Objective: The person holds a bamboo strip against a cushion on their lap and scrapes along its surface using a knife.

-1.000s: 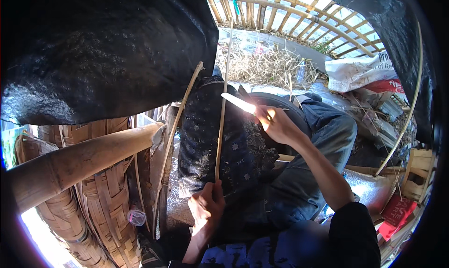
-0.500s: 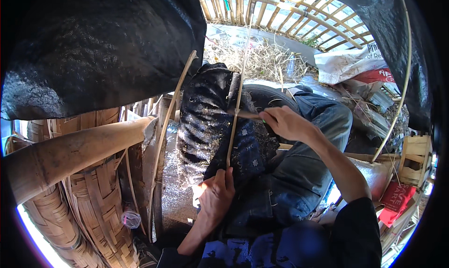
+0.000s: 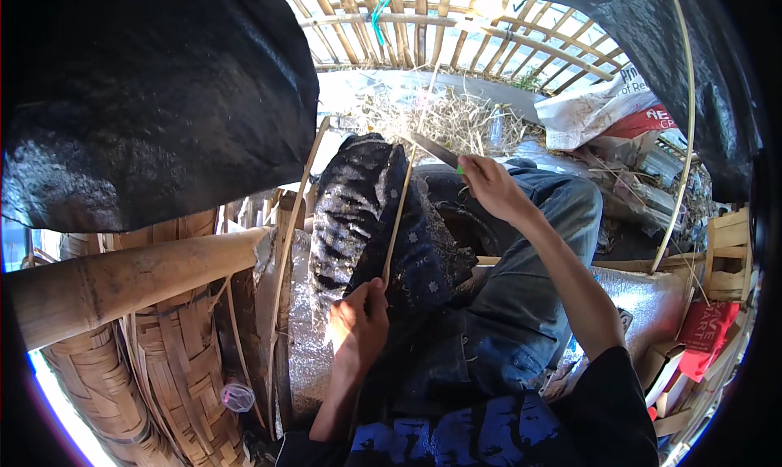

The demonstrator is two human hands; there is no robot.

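Observation:
My left hand (image 3: 358, 324) is closed on the lower end of a thin bamboo strip (image 3: 399, 210), which slants up and away across a dark patterned cloth (image 3: 415, 247). A knife (image 3: 437, 151) is in my right hand (image 3: 494, 188), its fingers wrapped round the handle, where a bit of green shows. The blade points to the upper left, its tip at or very close to the far part of the strip; contact is hard to tell. Under the strip lies a wrinkled, shiny black covering (image 3: 350, 198) with pale dust on it.
Bamboo shavings (image 3: 456, 117) lie in a heap ahead, before a slatted bamboo fence (image 3: 407, 19). To the left are a thick bamboo pole (image 3: 147, 284) and woven bamboo (image 3: 175, 345). Black sheeting (image 3: 163, 100) hangs above. A white and red sack (image 3: 595, 113) sits at far right.
My right hand has carried the knife away from me along the strip, toward its far end. My left hand has shifted slightly left, still holding the strip.

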